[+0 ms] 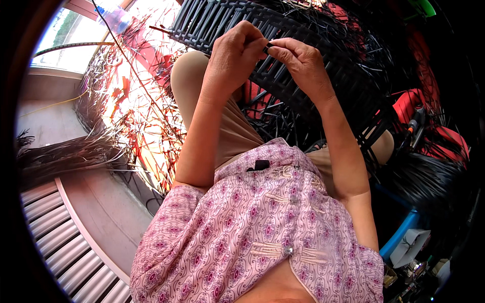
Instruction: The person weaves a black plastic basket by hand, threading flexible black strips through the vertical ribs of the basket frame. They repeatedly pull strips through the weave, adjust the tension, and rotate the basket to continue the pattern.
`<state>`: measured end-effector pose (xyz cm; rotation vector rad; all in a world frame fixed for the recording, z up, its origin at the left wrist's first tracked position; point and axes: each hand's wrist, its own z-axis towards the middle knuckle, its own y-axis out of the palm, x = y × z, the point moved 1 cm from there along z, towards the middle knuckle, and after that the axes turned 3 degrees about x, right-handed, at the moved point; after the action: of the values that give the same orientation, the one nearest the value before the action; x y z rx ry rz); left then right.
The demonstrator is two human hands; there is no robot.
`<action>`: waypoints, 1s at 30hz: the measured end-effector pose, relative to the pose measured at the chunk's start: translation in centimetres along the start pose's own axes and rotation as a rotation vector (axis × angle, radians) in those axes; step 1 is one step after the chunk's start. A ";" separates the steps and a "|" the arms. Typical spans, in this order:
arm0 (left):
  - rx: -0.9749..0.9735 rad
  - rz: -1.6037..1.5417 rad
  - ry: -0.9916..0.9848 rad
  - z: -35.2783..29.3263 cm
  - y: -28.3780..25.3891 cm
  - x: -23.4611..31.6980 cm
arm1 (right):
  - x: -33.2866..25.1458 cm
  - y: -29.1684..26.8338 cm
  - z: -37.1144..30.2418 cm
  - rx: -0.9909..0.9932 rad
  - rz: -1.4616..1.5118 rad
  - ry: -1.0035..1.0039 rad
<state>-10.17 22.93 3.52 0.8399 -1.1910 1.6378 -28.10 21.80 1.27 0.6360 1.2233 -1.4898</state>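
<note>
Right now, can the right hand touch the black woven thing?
Probably yes: the right hand is just over the black woven panel, and nothing seems to block it. Its fingertips look busy, though, pinching a small dark piece with the left hand.

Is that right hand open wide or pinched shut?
Pinched shut: the right hand grips a small dark strip between thumb and finger, beside the left hand.

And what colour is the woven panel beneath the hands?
The woven panel is black, clearest in the head view.
</note>
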 end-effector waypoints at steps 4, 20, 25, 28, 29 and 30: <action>-0.029 -0.169 -0.069 0.0 0.3 -0.3 | 1.3 0.5 -0.4 -0.004 0.209 0.078; -0.040 0.419 0.106 -0.9 5.7 -5.1 | 1.0 -0.8 -1.8 0.299 0.213 0.293; -0.057 0.553 0.075 -0.6 6.4 -5.2 | 0.9 -0.9 -2.0 0.349 0.139 0.253; -0.058 0.509 0.057 -0.4 6.4 -5.5 | 0.7 -1.3 -2.1 0.302 -0.082 0.258; -0.049 0.472 0.055 -0.3 6.3 -5.7 | 0.7 -1.2 -2.1 0.282 -0.165 0.246; -0.041 0.436 0.054 -0.2 6.2 -5.7 | 0.8 -1.2 -2.1 0.262 -0.248 0.233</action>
<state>-13.97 20.80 -3.71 0.5274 -1.4348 1.9606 -29.95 23.32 0.28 0.8771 1.3309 -1.8431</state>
